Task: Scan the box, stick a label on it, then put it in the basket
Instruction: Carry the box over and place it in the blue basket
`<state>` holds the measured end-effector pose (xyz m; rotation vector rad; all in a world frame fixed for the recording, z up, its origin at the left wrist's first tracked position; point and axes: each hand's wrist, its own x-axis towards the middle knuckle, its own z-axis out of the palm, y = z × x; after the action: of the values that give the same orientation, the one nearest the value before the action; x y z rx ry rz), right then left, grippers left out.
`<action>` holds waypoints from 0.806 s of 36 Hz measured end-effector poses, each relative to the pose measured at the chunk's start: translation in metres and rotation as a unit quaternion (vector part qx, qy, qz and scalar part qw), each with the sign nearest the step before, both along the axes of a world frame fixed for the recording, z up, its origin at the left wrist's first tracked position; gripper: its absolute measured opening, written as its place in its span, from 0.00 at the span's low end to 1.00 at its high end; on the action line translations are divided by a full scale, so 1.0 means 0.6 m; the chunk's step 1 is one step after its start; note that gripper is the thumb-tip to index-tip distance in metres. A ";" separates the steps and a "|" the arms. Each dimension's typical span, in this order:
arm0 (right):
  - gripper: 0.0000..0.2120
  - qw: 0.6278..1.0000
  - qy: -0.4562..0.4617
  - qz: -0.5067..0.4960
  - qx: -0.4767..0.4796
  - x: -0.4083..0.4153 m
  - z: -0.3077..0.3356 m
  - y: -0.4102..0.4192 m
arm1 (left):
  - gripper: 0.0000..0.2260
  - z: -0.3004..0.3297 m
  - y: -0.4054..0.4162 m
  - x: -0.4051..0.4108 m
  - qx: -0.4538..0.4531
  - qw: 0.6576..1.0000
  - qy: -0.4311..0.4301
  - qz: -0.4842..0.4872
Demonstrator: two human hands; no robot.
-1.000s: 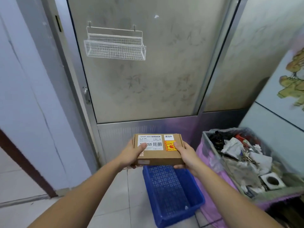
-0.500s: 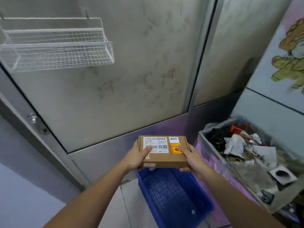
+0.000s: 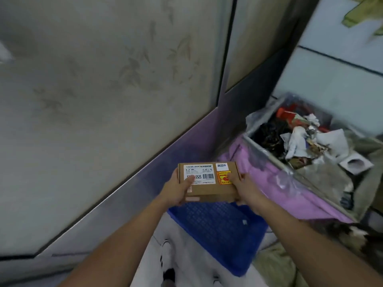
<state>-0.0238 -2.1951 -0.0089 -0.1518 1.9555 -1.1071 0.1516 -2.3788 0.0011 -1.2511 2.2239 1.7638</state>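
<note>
A small brown cardboard box (image 3: 209, 188) is held level in front of me, above the far end of a blue plastic basket (image 3: 219, 230) on the floor. Its top carries a white barcode label, a small white sticker and a yellow-red sticker. My left hand (image 3: 178, 188) grips the box's left end, thumb resting on the white label. My right hand (image 3: 243, 186) grips the right end, thumb on the yellow-red sticker. The basket's inside shows nothing in it; its far end is hidden behind the box.
A frosted door with a metal lower panel (image 3: 145, 162) stands close ahead and left. To the right sits a bin lined with pink plastic (image 3: 290, 189), full of paper scraps and rubbish. Shoes show at the bottom edge on the tiled floor.
The view has swung closer and down to the right; the wire rack on the door has left the frame. Both hands still hold the box over the basket, slightly lower.
</note>
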 end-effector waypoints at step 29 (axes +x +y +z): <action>0.22 0.955 -0.118 -0.231 0.142 0.009 -0.909 -0.089 | 0.10 -0.955 -0.138 -0.166 0.037 0.981 -0.175 -0.074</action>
<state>-0.0185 -2.2487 -0.5546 0.5953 1.9525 -1.0566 0.0520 -2.4613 -0.5718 -1.2333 1.9775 1.4304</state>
